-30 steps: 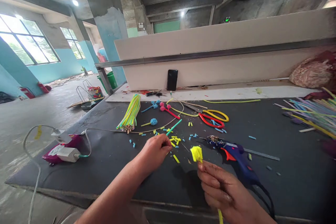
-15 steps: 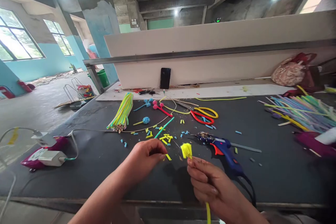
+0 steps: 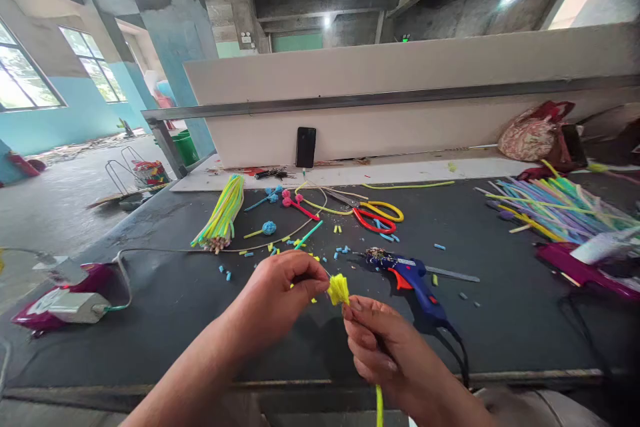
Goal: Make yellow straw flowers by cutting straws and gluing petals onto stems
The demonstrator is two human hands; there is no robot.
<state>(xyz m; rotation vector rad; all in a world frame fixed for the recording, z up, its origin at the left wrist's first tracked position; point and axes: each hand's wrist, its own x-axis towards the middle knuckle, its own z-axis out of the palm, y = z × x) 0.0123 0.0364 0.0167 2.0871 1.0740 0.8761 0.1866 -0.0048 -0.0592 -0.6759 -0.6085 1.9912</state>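
My right hand (image 3: 380, 340) is closed around the stem of a yellow pipe cleaner (image 3: 379, 407), whose lower end hangs below the palm. At its top sits a fuzzy yellow cluster (image 3: 339, 289) of short pieces, just above my right fingertips. My left hand (image 3: 287, 287) is in a pinch, its fingertips against the left side of the cluster. What lies between those fingertips is hidden. Behind my left hand are a green pipe cleaner (image 3: 309, 235) and small cut pieces (image 3: 343, 250) in yellow and blue. A blue glue gun (image 3: 413, 277) with a red trigger lies beyond my right hand.
Open scissors (image 3: 375, 220) with red and yellow handles lie farther back, near blue and pink pompom stems (image 3: 303, 203). A pipe-cleaner bundle (image 3: 220, 213) lies left, a larger pile (image 3: 565, 207) right. A phone (image 3: 305, 147) leans on the back board; a power strip (image 3: 65, 303) with cables sits left.
My left hand has moved right and up to the yellow cluster, and its fingertips now meet it. The cluster is tilted further left. The whole view has shifted slightly.
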